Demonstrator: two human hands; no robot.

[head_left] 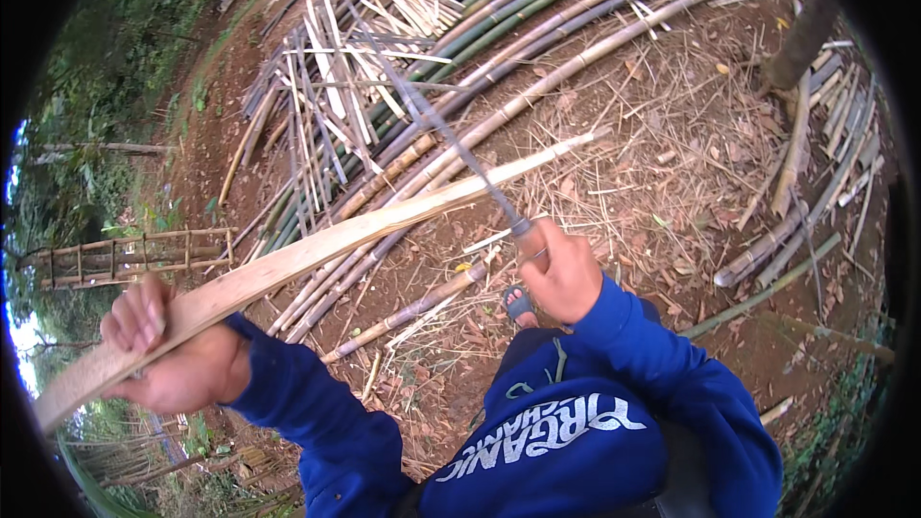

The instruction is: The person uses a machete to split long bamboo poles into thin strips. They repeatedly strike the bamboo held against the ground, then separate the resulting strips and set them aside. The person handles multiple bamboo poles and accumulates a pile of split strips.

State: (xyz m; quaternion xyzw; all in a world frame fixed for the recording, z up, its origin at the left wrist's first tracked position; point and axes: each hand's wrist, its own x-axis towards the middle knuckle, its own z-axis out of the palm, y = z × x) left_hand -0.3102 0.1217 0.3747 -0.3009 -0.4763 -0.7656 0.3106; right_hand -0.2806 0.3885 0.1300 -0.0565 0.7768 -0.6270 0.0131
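Under left fingers (144,318): bamboo slat (317,245).

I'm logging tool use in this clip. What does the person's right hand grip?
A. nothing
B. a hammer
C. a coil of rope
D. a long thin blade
D: the right hand is closed on the handle of a long thin blade that meets the bamboo strip held by the left hand.

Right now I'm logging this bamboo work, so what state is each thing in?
Left hand: shut around the split bamboo slat.
Split bamboo slat: held up off the ground, pale inner face showing.
Right hand: shut on the long knife's handle.
Long knife: raised, blade crossing over the slat.
Whole bamboo poles: lying side by side on the ground.
Cut strips: lying in a loose pile.
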